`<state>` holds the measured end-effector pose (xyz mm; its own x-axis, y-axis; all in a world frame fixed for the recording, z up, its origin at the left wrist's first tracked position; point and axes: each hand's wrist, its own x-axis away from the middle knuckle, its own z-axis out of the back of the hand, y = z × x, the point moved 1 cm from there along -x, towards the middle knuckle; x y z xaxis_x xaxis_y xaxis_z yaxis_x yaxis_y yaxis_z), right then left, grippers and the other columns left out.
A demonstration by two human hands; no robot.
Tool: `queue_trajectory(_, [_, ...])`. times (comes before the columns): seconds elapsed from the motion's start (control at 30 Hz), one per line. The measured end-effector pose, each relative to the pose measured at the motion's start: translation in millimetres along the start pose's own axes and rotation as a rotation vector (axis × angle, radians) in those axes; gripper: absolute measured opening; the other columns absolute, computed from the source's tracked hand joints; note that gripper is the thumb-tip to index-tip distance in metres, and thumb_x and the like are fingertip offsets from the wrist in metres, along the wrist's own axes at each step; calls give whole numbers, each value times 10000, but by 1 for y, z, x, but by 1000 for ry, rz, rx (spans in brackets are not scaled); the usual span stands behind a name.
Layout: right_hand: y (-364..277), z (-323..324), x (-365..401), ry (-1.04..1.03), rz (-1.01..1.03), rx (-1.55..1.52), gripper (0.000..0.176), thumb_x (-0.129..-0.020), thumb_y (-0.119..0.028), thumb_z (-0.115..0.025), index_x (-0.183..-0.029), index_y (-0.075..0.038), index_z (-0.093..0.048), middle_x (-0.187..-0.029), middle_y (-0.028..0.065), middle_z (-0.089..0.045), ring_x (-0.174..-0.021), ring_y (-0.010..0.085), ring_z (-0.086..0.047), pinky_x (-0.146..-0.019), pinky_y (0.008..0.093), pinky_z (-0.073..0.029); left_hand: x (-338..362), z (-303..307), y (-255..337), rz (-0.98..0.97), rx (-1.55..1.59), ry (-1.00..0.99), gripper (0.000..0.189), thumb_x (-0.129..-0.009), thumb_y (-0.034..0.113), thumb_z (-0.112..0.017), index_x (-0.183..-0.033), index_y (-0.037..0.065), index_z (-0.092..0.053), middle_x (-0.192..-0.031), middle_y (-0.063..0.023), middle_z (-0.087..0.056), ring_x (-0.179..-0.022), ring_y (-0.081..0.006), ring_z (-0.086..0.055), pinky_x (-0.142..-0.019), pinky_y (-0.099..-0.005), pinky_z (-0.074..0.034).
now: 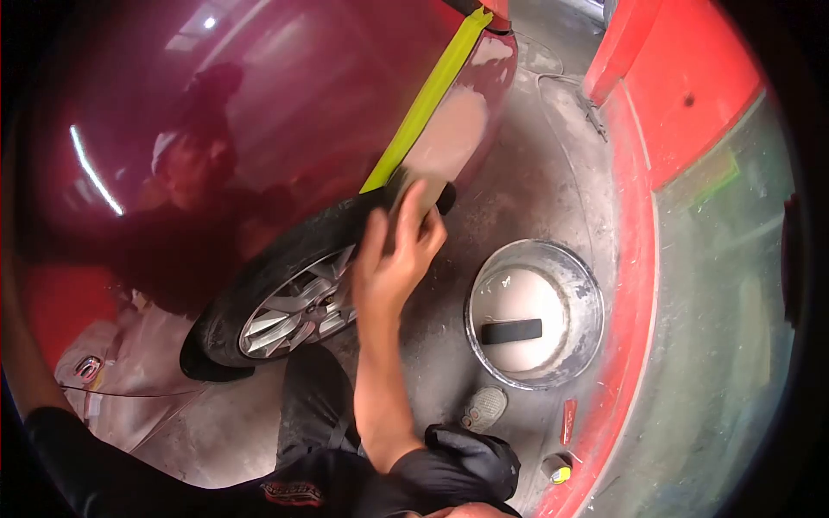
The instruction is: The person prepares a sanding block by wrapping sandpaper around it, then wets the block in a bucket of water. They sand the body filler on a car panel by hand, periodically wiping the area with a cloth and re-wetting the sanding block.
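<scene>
My right hand (401, 246) is closed around a flat grey-brown sanding block (425, 186). The block is against the lower edge of a dull pinkish filler patch (449, 129), just above the wheel arch on a dark red car (285, 95). Beside the patch, a strip of yellow-green masking tape (430, 99) runs along the panel. The tire (226, 324) and its silver alloy rim (302, 311) lie below and left of this hand. On the far left my left forearm reaches up along the picture's edge, with its hand out of sight.
A bucket (596, 306) of milky water stands on the floor to the right, with a dark rectangular block (511, 331) in it. Nearby are a small can (557, 469) and a red strip-like item (568, 421). A red and greenish panel (717, 285) bounds the right side.
</scene>
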<state>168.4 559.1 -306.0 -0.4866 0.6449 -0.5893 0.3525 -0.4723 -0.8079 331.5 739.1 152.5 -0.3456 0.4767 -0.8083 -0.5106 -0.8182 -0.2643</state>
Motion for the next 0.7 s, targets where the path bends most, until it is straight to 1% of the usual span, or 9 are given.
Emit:
queue_trajectory(0.03, [-3,0,9,-40,2,19,596,-962,-97,-690,-1525,-17,-512,-1239,249,-566,-1166,383,-541,-1013,438,-464,13,0,4,6,1,11,322,-1011,343,-640,-1012,42,-753,-1046,-126,-703,-1087,-272,-607,-951,-392,-511])
queue_trajectory(0.13, [-1,-1,-31,-10,-3,80,588,-962,-99,-691,-1519,-18,-521,-1229,254,-574,-1160,380,-541,-1014,441,-462,47,0,18,11,1,24,312,-1012,334,-640,-1022,43,-753,-1049,-123,-705,-1080,-266,-612,-945,-387,-513])
queue_trajectory(0.17, [0,-1,-45,-20,-56,75,589,-960,-99,-693,-1519,-22,-523,-1228,253,-578,-1166,378,-537,-1015,440,-461,54,-3,22,23,3,24,309,-1013,331,-640,-1026,44,-753,-1049,-121,-705,-1077,-264,-614,-943,-385,-514])
queue_trajectory(0.27, [3,-3,-35,21,-28,51,588,-960,-94,-692,-1516,-12,-523,-1262,264,-576,-1177,373,-535,-1028,442,-453,65,-4,28,40,11,36,299,-1014,322,-641,-1037,45,-753,-1052,-118,-707,-1069,-258,-619,-936,-381,-516])
queue_trajectory(0.33, [-12,2,1,-35,-8,25,599,-943,-70,-707,-1507,13,-525,-1334,288,-563,-1207,365,-522,-1051,429,-440,72,-4,30,46,13,40,293,-1015,316,-641,-1044,47,-753,-1053,-115,-708,-1064,-254,-622,-932,-378,-518])
queue_trajectory(0.4, [-15,2,-2,-63,47,28,613,-933,-55,-712,-1514,-6,-524,-1297,285,-564,-1213,377,-519,-1047,433,-444,78,-4,31,52,13,38,287,-1016,310,-641,-1051,48,-753,-1054,-113,-709,-1059,-250,-625,-928,-375,-519])
queue_trajectory(0.5, [-4,-4,-38,-4,-85,12,611,-928,-41,-713,-1512,-27,-536,-1241,281,-564,-1212,393,-520,-1045,450,-446,84,-9,35,64,17,34,278,-1018,300,-641,-1062,49,-753,-1057,-109,-710,-1051,-244,-630,-921,-370,-522])
queue_trajectory(0.6, [-6,-1,-31,31,-54,-7,609,-921,-27,-715,-1506,-45,-551,-1185,270,-564,-1225,402,-517,-1042,456,-449,87,-10,38,64,21,40,270,-1019,291,-641,-1072,51,-753,-1059,-105,-711,-1044,-238,-635,-914,-365,-524])
queue_trajectory(0.7, [-17,3,2,-45,4,39,596,-920,-29,-713,-1492,2,-547,-1308,337,-542,-1219,433,-512,-1052,456,-446,90,-9,38,65,18,42,263,-1021,282,-641,-1083,53,-753,-1061,-101,-713,-1036,-232,-639,-908,-361,-527])
